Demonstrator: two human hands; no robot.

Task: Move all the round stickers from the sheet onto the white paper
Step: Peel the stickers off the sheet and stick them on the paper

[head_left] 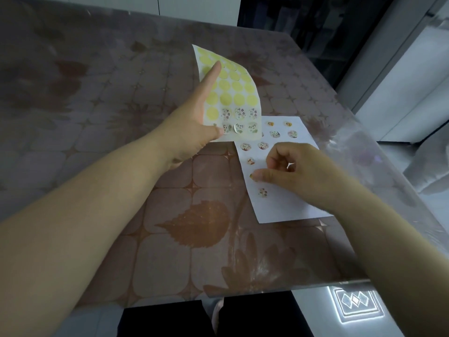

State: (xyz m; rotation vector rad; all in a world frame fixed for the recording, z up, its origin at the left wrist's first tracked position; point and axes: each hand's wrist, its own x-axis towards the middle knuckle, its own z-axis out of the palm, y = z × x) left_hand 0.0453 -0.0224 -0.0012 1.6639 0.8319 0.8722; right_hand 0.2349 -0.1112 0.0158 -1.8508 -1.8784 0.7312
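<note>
My left hand [194, 120] holds the sticker sheet [239, 93] tilted up above the table, thumb pinching its lower edge and index finger stretched along its left side. Most of the sheet's circles are bare yellow. Several printed round stickers [239, 113] remain in its bottom two rows, and one [237, 127] has a lifted edge. The white paper [286, 207] lies flat to the right with several round stickers [263, 192] stuck on it. My right hand [298, 171] rests on the paper, fingers curled, thumb tip pressing down on its left part; what lies under the thumb is hidden.
The table [121, 142] has a brown floral cover under clear plastic. Its right edge [379, 166] runs close to the paper, and its front edge is near my body. A lit floor tile pattern [357, 302] shows below at the right.
</note>
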